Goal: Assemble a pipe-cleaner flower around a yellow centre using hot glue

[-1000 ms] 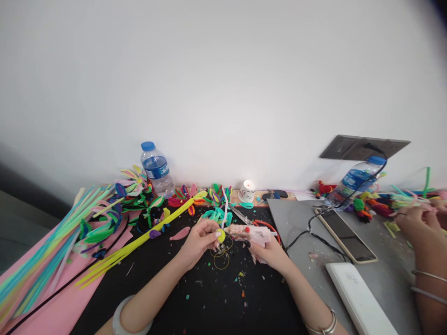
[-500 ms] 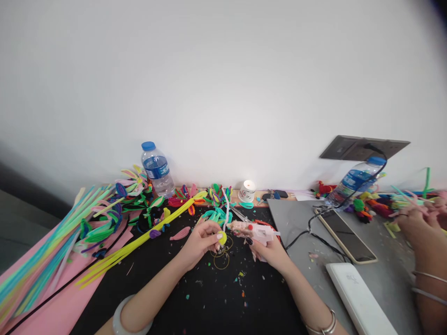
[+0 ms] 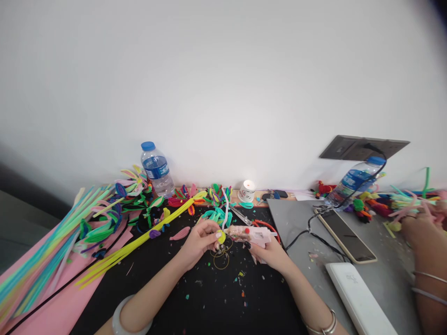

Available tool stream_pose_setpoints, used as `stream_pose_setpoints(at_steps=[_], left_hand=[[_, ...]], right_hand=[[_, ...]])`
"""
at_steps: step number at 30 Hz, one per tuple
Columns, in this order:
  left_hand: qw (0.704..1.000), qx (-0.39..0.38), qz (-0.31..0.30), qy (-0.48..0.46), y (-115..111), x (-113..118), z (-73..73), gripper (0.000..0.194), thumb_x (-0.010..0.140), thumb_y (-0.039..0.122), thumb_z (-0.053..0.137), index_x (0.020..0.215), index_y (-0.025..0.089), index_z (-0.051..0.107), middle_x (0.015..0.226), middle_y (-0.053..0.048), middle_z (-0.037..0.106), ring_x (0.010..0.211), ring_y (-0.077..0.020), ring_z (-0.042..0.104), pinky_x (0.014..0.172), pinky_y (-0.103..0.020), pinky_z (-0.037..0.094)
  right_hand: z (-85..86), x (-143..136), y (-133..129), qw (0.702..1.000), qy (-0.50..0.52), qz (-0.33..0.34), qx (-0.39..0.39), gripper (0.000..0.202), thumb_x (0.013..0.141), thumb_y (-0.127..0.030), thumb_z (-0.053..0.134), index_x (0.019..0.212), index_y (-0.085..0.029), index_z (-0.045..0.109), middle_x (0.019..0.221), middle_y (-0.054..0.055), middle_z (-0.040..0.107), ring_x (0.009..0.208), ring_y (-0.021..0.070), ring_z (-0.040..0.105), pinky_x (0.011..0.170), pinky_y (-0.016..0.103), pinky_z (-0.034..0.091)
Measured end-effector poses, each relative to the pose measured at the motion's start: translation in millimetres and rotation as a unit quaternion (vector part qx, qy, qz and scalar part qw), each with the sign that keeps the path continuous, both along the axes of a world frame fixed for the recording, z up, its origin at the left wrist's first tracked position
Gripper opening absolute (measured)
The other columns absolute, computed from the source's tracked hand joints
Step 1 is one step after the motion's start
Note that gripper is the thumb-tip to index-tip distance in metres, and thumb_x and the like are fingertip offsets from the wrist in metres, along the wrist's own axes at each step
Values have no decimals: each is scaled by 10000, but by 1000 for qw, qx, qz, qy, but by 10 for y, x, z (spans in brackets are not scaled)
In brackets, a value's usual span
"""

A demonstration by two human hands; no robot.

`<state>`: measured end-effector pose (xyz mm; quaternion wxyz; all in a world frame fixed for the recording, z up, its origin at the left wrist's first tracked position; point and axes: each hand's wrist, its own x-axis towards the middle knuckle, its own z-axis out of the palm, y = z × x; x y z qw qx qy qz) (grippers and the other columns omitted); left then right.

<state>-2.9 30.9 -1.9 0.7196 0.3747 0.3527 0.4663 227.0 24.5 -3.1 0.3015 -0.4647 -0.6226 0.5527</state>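
In the middle of the head view, my left hand (image 3: pixel 199 243) pinches a small yellow round piece (image 3: pixel 221 237), from which a pale lilac pipe cleaner (image 3: pixel 226 209) sticks up. My right hand (image 3: pixel 268 253) is wrapped round a pink glue gun (image 3: pixel 249 233) with a red dot on its side. Its tip points left and is at the yellow piece; whether they touch I cannot tell. Thin gold wire rings (image 3: pixel 221 260) lie below the left fingers. Behind the hands are turquoise pipe cleaner loops (image 3: pixel 217 215), scissors (image 3: pixel 240 215) and red-handled pliers (image 3: pixel 267 224).
Bundled pipe cleaners (image 3: pixel 45 246) lie on pink paper at left. A water bottle (image 3: pixel 158 170) and a paper cup (image 3: pixel 247 191) stand by the wall. At right are a phone (image 3: pixel 349 237), a white power bank (image 3: pixel 359 298), black cables and a co-worker's hand (image 3: pixel 419 232).
The glue gun has shifted slightly left, bringing its tip to the yellow piece. My left hand has hardly moved. At right, the co-worker's hand has moved a little.
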Motion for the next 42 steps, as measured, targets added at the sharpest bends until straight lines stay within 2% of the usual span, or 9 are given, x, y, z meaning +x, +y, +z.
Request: stream_pose_setpoints(at_steps=[13, 17, 20, 26, 30, 34, 37, 42], left_hand=[[1000, -4, -14, 22, -8, 6, 1, 194, 687, 265, 733, 759, 150, 594, 659, 35, 571, 491, -63, 527, 470, -186, 425], [1000, -5, -10, 16, -2, 2, -6, 195, 682, 265, 737, 756, 153, 596, 652, 36, 573, 494, -65, 535, 471, -185, 422], [1000, -7, -1, 8, 2, -3, 11, 197, 676, 261, 742, 758, 157, 597, 642, 37, 576, 495, -68, 534, 472, -187, 420], [1000, -10, 2, 10, 0, 0, 39, 213, 662, 264, 751, 755, 154, 594, 632, 37, 579, 494, -68, 529, 473, -186, 420], [1000, -8, 1, 15, 2, 4, 36, 208, 670, 263, 747, 758, 149, 597, 647, 33, 579, 493, -61, 524, 470, -181, 423], [1000, -8, -5, 20, 2, 5, 32, 220, 660, 275, 754, 750, 147, 599, 652, 26, 583, 489, -64, 518, 464, -186, 423], [1000, -8, -5, 18, 0, 4, 31, 228, 654, 279, 758, 753, 148, 600, 645, 27, 577, 490, -70, 519, 460, -192, 424], [1000, -2, 2, 14, -3, -6, 42, 208, 672, 269, 745, 751, 153, 591, 636, 34, 577, 495, -68, 528, 473, -188, 422]], right_hand=[[-19, -8, 14, 999, -8, -45, 9, 235, 767, -386, 551, 685, -171, 505, 426, -46, 473, 368, 86, 412, 379, 201, 309], [-42, 4, 14, 998, 11, -59, 10, 224, 761, -384, 563, 811, -168, 527, 433, -57, 475, 366, 88, 407, 385, 204, 326], [-46, 25, 11, 999, 7, -42, 2, 265, 759, -363, 572, 925, -158, 542, 443, -61, 478, 369, 88, 406, 378, 198, 325], [20, 19, 5, 1000, -23, 1, 16, 181, 766, -321, 572, 825, -150, 576, 456, -49, 488, 386, 81, 415, 370, 181, 312], [44, -2, 8, 1000, -18, -9, 19, 211, 765, -318, 572, 892, -150, 578, 464, -49, 505, 385, 89, 431, 374, 186, 330], [17, -9, 13, 999, -15, -33, 11, 197, 766, -341, 561, 821, -153, 578, 431, -52, 485, 364, 92, 429, 374, 194, 338], [-16, 1, 16, 999, -5, -54, 7, 244, 760, -366, 567, 876, -151, 567, 430, -55, 490, 357, 95, 427, 368, 198, 336], [-47, 37, 18, 999, -8, -36, 1, 280, 758, -369, 576, 929, -147, 574, 431, -56, 493, 357, 91, 419, 369, 195, 329]])
